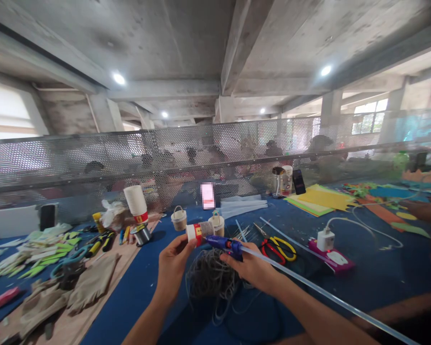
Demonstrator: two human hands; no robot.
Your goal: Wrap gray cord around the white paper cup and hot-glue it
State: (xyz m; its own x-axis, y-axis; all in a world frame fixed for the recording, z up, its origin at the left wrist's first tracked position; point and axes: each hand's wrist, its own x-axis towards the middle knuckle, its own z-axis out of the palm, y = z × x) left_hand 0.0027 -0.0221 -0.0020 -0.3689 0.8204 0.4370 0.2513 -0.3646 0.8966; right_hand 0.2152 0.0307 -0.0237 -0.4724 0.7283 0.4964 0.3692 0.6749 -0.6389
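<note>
Above the twine tangle: the left hand (173, 261) lifts a small paper cup (197, 233), red-banded and partly wound with grey cord, just over the loose twine tangle (211, 278) lying on the blue table (362, 282).
Cup hold: thumb and fingertips pinch the cup by its white closed end, so its wound side is bare towards the nozzle; it lies sideways, not upright.
Glue gun: the right hand (253, 269) is closed round a blue glue gun (225, 244), tip touching or all but touching the cup's wrapped part; I cannot tell which.
Glue stick: a long clear glue stick (309, 283) trails from the back of the gun, running away right of the twine tangle.
Left arm pose: forearm rises from the lower edge, wrist bent inwards, palm turned towards the gun.
Right arm pose: forearm comes in from the lower right, crossing in front of the tangle, knuckles up, gun pointing left.
Behind the tangle: two little handled cup baskets (178, 218) stand upright, seemingly finished pieces set aside.
Right of the tangle: red and yellow scissors (278, 248) lie flat within reach; beyond them a white charger (325, 239) with its cable.
Left of the tangle: a stack of paper cups (136, 203) and green cut-outs (39, 258).
</note>
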